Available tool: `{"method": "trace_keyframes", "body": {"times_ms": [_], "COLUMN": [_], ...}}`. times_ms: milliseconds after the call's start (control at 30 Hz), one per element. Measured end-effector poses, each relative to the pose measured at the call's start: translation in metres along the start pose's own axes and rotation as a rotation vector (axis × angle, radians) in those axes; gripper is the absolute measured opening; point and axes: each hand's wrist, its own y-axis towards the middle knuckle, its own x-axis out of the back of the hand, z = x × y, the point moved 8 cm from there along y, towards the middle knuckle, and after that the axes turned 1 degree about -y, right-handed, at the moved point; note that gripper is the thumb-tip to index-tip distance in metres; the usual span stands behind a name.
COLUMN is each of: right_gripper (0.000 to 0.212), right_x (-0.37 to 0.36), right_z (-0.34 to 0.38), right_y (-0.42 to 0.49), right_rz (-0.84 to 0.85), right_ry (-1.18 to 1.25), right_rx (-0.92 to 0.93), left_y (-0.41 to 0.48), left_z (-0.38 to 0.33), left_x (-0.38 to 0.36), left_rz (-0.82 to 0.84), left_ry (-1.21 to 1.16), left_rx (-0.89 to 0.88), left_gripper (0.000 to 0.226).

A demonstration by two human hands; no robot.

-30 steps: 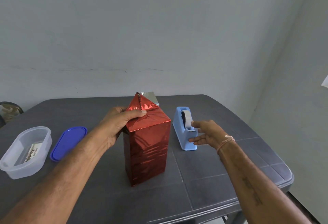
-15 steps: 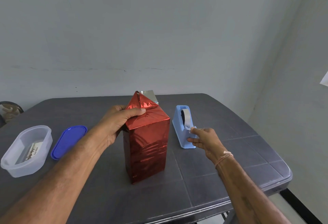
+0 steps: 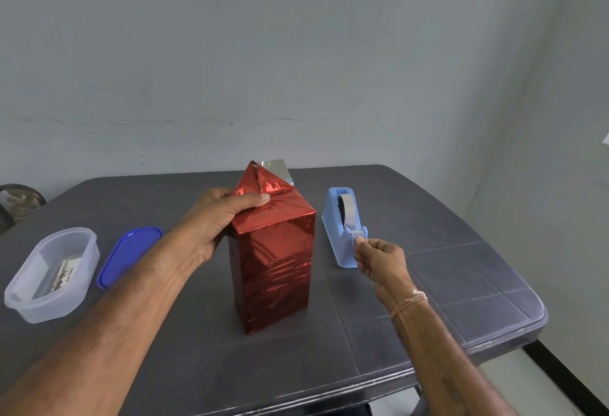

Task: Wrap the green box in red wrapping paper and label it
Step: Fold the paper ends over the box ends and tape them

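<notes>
At table centre, your left hand (image 3: 214, 228) clamps folded top flap of red-wrapped box (image 3: 273, 264). Right hand (image 3: 379, 259) pinches tape end at dispenser (image 3: 342, 228). Step, likely: taping top. Next: pull strip, tear, keep flap down.

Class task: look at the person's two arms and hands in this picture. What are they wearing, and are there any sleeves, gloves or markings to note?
Both forearms are bare: no sleeves or gloves show. The right hand has a thin pinkish-orange thread bracelet around the wrist, and a faint dark marking, possibly a tattoo, runs along the right forearm. The left hand and wrist carry no ring, watch or band that can be seen.
</notes>
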Motion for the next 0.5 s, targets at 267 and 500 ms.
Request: {"method": "trace_keyframes", "body": {"times_ms": [267,500], "right_gripper": [0.015,0.019], "right_x": [-0.002,-0.005], "right_z": [-0.004,-0.021], "right_y": [-0.009,-0.009], "right_rz": [0.026,-0.009], "right_ry": [0.204,0.315], "right_rx": [-0.058,-0.126], "left_y": [0.002,-0.001], "left_z": [0.001,-0.001], "left_x": [0.001,0.0], "left_rz": [0.0,-0.003], "left_ry": [0.001,-0.018], "left_rx": [-0.005,-0.01], "left_gripper": [0.024,0.023]}}
